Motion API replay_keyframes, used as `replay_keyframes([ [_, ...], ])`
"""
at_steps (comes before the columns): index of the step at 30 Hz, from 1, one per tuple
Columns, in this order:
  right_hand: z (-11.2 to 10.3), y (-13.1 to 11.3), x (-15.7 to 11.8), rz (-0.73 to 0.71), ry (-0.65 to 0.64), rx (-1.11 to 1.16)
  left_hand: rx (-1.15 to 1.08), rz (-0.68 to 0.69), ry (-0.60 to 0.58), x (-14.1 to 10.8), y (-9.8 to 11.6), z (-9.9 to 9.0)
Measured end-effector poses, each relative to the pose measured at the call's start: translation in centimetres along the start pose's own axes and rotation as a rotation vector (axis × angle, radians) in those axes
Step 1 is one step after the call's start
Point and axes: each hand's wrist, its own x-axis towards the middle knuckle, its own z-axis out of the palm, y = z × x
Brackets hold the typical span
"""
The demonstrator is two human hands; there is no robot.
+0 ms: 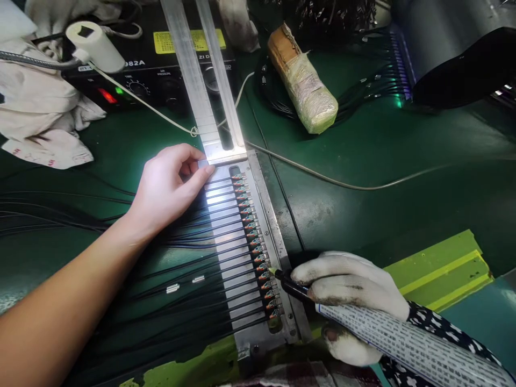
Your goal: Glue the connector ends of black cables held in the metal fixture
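A metal fixture (230,236) runs down the middle of the view, with a row of black cables (226,228) lying side by side across it. Their stripped ends and small connectors (252,233) line a slot. My left hand (167,185) is bare and pinches the fixture's upper left edge between thumb and fingers. In a stained white glove, my right hand (350,285) is wrapped round a printed tube (403,333) with a black nozzle. The nozzle's pale tip (272,271) is at the connectors in the lower half of the row.
A black control box (153,80) with lit indicators stands at the upper left behind a metal frame (187,70). White cloth (40,107), a wrapped block (306,86), a dark cylinder (451,48) and a thin hose (342,183) lie around. Yellow-green tape (443,269) is at the right.
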Motion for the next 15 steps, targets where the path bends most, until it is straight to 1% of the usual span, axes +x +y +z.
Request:
replay_keyframes([
  [6,-0.17,-0.32,0.38,-0.007,0.001,-0.019,-0.001,0.002,0.001,0.02,0.04,0.05],
  [15,-0.09,-0.09,0.02,-0.027,0.013,-0.006,0.01,-0.005,-0.007,-0.07,0.0,-0.04],
])
